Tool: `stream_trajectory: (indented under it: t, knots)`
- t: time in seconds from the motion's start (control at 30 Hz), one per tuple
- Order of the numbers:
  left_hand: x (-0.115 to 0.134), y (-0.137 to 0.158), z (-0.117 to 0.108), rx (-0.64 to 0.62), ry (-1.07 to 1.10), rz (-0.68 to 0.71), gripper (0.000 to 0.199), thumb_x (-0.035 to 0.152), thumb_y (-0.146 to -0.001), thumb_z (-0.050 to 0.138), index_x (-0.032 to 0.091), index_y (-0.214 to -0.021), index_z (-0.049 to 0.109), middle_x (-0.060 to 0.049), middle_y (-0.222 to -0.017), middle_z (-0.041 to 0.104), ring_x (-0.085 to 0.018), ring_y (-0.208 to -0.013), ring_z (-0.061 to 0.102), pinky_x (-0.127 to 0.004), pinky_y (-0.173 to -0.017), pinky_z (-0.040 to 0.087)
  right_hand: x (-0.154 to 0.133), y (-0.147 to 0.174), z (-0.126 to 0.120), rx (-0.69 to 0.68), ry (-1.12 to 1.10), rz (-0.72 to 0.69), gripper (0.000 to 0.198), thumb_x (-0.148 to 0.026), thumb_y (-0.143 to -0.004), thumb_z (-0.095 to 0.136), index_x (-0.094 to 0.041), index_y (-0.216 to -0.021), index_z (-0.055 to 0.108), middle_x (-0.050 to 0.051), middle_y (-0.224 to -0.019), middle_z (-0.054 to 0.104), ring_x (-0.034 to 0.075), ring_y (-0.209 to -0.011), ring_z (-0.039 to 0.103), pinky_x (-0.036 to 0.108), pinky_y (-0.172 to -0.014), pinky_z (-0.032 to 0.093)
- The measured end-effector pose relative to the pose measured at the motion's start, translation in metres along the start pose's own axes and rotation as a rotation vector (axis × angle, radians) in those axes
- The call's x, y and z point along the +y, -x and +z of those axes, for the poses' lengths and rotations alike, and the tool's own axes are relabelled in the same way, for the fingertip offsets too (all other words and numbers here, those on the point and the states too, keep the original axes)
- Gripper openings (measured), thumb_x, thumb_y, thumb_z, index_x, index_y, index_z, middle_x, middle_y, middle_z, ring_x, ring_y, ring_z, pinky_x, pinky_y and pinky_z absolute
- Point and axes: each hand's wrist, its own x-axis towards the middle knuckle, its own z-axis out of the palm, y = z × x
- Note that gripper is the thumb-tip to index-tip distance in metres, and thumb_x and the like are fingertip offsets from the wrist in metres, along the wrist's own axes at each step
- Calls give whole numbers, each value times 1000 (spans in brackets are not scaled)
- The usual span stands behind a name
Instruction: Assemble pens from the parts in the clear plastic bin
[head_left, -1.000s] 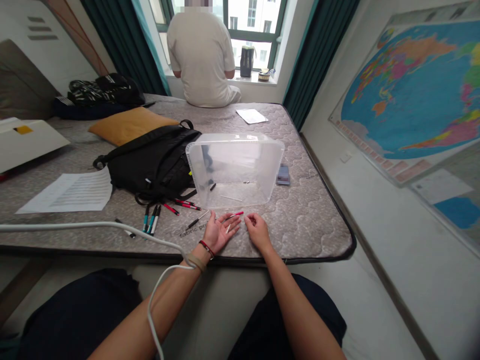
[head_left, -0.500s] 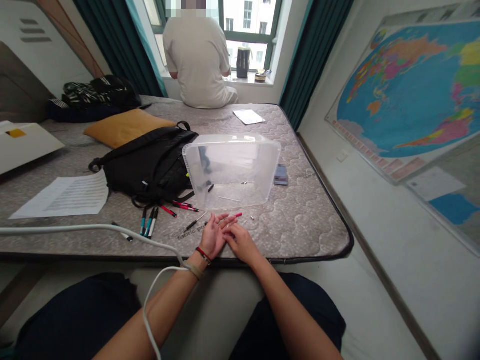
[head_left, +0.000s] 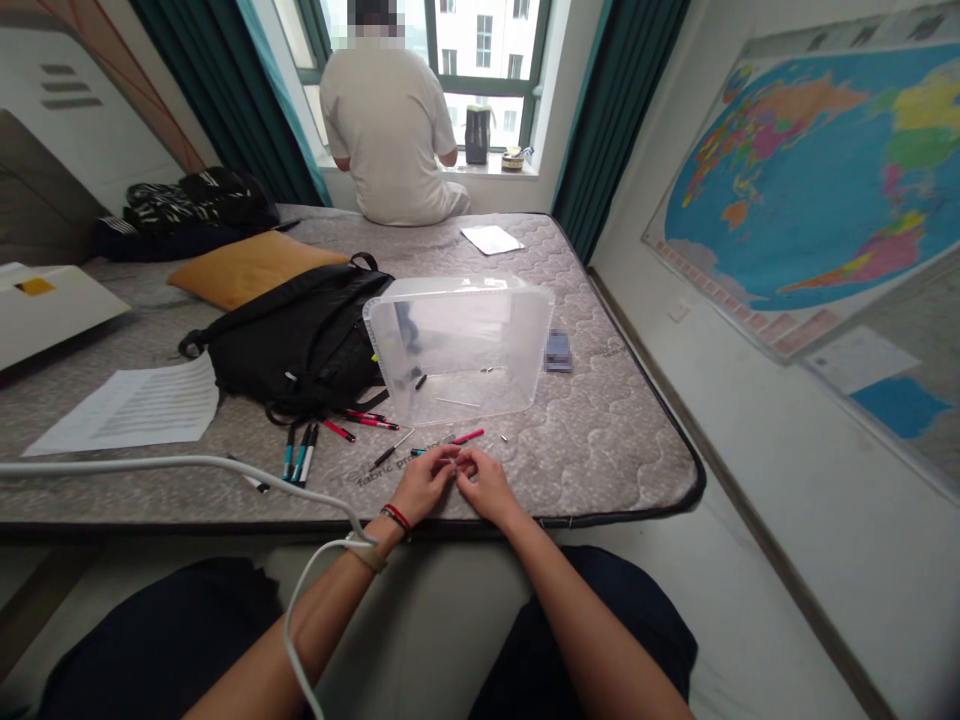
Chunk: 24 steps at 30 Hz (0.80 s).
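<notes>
My left hand [head_left: 424,484] and my right hand [head_left: 486,484] meet above the front edge of the mattress, fingertips pinched close together. Whatever lies between them is too small to make out. Just beyond the fingers lie a red pen part [head_left: 469,437] and a teal piece [head_left: 418,452], partly covered by my left hand. A dark, thin-tipped pen part [head_left: 390,452] rests to the left, and a tiny metallic piece [head_left: 504,438] to the right. Behind them a clear plastic box [head_left: 546,345] lies on its side, with a dark piece [head_left: 421,382] and a thin rod [head_left: 457,403] inside.
Left of the box are a black backpack [head_left: 300,325], red pens [head_left: 371,420], teal and white pens [head_left: 301,455] and a printed sheet [head_left: 127,405]. A white cable [head_left: 187,463] runs to my left wrist. Someone [head_left: 390,130] sits at the window, back turned.
My left hand has turned from palm up with spread fingers to palm down, its fingertips now pinched against those of my right hand. The view has tilted slightly.
</notes>
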Motion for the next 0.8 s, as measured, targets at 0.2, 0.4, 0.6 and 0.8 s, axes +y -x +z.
stream_trajectory:
  t: [0.2, 0.4, 0.6, 0.8]
  knots:
    - [2, -3, -22, -88, -145, -18, 30, -5, -66, 73, 24, -74, 74, -4, -78, 72, -19, -78, 65, -22, -75, 48, 1, 2, -6, -42, 83, -71, 12, -17, -84, 59, -20, -88, 69, 4, -86, 70, 18, -81, 63, 31, -78, 50]
    - [-6, 2, -22, -80, -161, 7, 26, -6, -67, 73, 19, -71, 76, -7, -79, 70, -17, -78, 61, -18, -76, 42, 2, 3, -8, -60, 54, -22, 9, -22, -85, 64, -19, -92, 69, 3, -84, 71, 17, -76, 64, 28, -73, 49]
    - [-17, 11, -19, 11, -113, 16, 22, -3, -72, 71, 20, -70, 74, -5, -78, 68, -18, -74, 58, -20, -74, 41, -1, 1, -10, -131, 208, 11, 23, -40, -90, 62, -20, -79, 67, 0, -66, 65, 15, -61, 57, 24, -58, 38]
    - [-19, 10, -21, -49, -289, 126, 19, 4, -70, 77, 23, -73, 75, -4, -78, 69, -18, -78, 56, -20, -75, 41, -2, 2, -11, -160, 361, -71, 36, -40, -97, 50, -22, -69, 64, 3, -67, 67, 17, -63, 57, 24, -59, 32]
